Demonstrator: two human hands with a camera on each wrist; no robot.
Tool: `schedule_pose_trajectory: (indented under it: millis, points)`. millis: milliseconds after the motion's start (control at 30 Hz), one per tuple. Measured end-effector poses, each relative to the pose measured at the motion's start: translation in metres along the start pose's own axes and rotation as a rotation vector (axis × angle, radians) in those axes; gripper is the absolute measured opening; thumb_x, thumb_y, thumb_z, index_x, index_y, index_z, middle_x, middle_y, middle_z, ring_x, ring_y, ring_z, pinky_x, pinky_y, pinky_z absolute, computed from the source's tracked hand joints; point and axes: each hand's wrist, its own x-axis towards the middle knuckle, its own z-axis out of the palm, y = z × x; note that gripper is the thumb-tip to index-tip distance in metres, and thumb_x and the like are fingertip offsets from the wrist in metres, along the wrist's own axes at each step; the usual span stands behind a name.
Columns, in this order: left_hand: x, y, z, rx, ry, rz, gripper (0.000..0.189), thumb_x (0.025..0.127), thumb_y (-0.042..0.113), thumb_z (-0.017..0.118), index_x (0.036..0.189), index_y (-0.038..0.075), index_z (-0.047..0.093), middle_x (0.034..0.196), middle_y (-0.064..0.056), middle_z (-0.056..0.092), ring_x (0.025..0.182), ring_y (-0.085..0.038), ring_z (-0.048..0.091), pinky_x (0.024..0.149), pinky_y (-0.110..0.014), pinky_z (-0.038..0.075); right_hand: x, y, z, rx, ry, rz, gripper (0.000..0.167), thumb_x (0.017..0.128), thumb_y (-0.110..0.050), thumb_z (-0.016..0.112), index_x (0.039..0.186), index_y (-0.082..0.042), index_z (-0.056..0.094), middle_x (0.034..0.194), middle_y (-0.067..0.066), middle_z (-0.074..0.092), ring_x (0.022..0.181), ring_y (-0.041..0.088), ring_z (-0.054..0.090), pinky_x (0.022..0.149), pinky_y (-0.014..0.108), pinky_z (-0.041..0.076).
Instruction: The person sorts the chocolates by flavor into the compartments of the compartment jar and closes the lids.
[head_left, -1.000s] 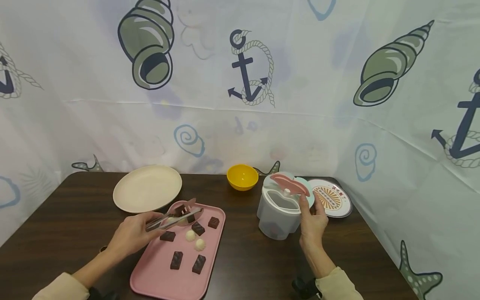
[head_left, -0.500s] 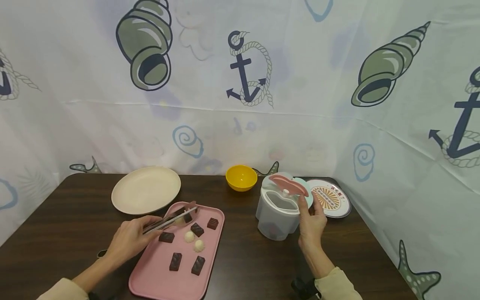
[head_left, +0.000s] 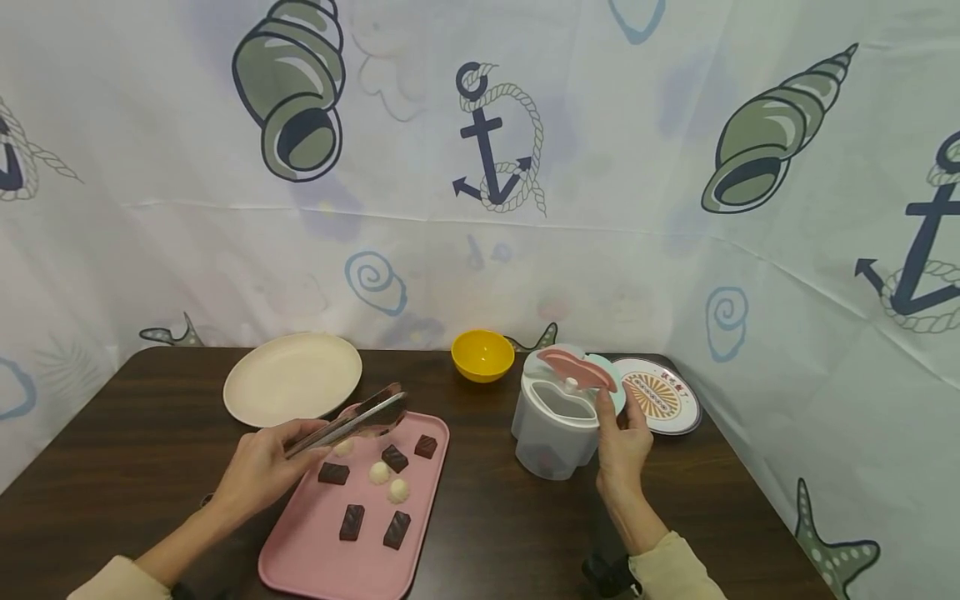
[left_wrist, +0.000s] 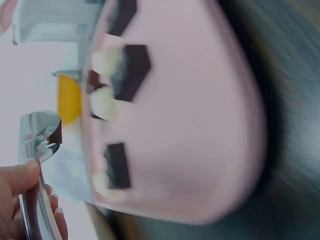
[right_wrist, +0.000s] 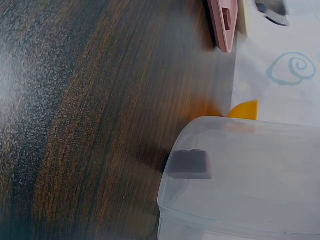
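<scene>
In the head view, my left hand (head_left: 266, 467) grips metal tongs (head_left: 347, 425) above the far end of the pink tray (head_left: 315, 554). A dark brown piece, apparently chocolate (left_wrist: 58, 134), shows between the tong ends in the left wrist view. Dark chocolates (head_left: 352, 522) and cream-coloured balls (head_left: 399, 490) lie on the tray. My right hand (head_left: 626, 454) pinches the raised lid (head_left: 615, 387) of a translucent divided container (head_left: 555, 442). One pink lid flap (head_left: 577, 368) is lifted over an uncovered compartment. Through the wall, the right wrist view shows a dark chocolate (right_wrist: 190, 164) inside.
A cream oval plate (head_left: 292, 379) lies behind the tray. The yellow bowl (head_left: 483, 356) stands at the table's back edge, left of the container. Behind my right hand is a round printed plate (head_left: 663, 398). A patterned cloth (head_left: 600, 275) hangs behind the table (head_left: 487, 533).
The tongs have dipped toward the tray, then risen with their tips lifted and a dark piece between them. My right hand and the container have stayed in place.
</scene>
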Motion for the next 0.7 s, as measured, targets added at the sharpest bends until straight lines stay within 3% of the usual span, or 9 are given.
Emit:
schedule_pose_trajectory:
  millis: [133,267,400,567,700]
  points:
    - [0.01,0.017,0.001,-0.072,0.008,0.035,0.028,0.076,0.013,0.078,0.103,0.011,0.07,0.089,-0.005,0.072,0.06,0.004,0.053,0.05,-0.019,0.04,0.0,0.0,0.0,-0.003,-0.001,0.003,0.05,0.09,-0.015,0.063,0.134,0.004,0.048,0.123,0.006,0.055,0.11,0.002,0.051,0.085,0.008,0.042]
    - [0.024,0.039,0.006,-0.202,-0.025,0.055,0.029,0.079,0.013,0.076,0.107,0.008,0.069,0.09,-0.006,0.072,0.064,0.002,0.058,0.049,-0.018,0.044,-0.001,-0.001,-0.001,-0.011,0.002,0.01,0.05,0.09,-0.015,0.063,0.134,0.003,0.048,0.125,0.007,0.054,0.112,0.003,0.05,0.086,0.008,0.042]
    - [0.038,0.064,0.019,-0.313,-0.046,0.091,0.03,0.08,0.012,0.075,0.108,0.007,0.068,0.091,-0.006,0.072,0.071,-0.002,0.064,0.056,-0.019,0.05,-0.001,-0.002,-0.001,-0.021,0.005,0.014,0.05,0.09,-0.016,0.063,0.134,0.003,0.049,0.126,0.008,0.054,0.113,0.003,0.049,0.086,0.008,0.041]
    - [0.055,0.096,0.04,-0.429,-0.088,0.137,0.032,0.079,0.011,0.076,0.11,0.007,0.068,0.09,-0.006,0.072,0.062,-0.006,0.062,0.051,-0.02,0.047,0.0,-0.001,-0.001,-0.031,0.001,0.011,0.049,0.091,-0.016,0.063,0.133,0.003,0.049,0.125,0.009,0.054,0.11,0.002,0.05,0.084,0.008,0.042]
    - [0.063,0.118,0.056,-0.555,-0.182,0.109,0.033,0.081,0.013,0.074,0.113,0.008,0.066,0.075,-0.01,0.067,0.04,-0.007,0.053,0.039,-0.024,0.045,-0.001,-0.001,-0.001,-0.039,-0.003,0.015,0.049,0.091,-0.017,0.063,0.133,0.003,0.049,0.126,0.01,0.054,0.109,0.001,0.05,0.084,0.008,0.042]
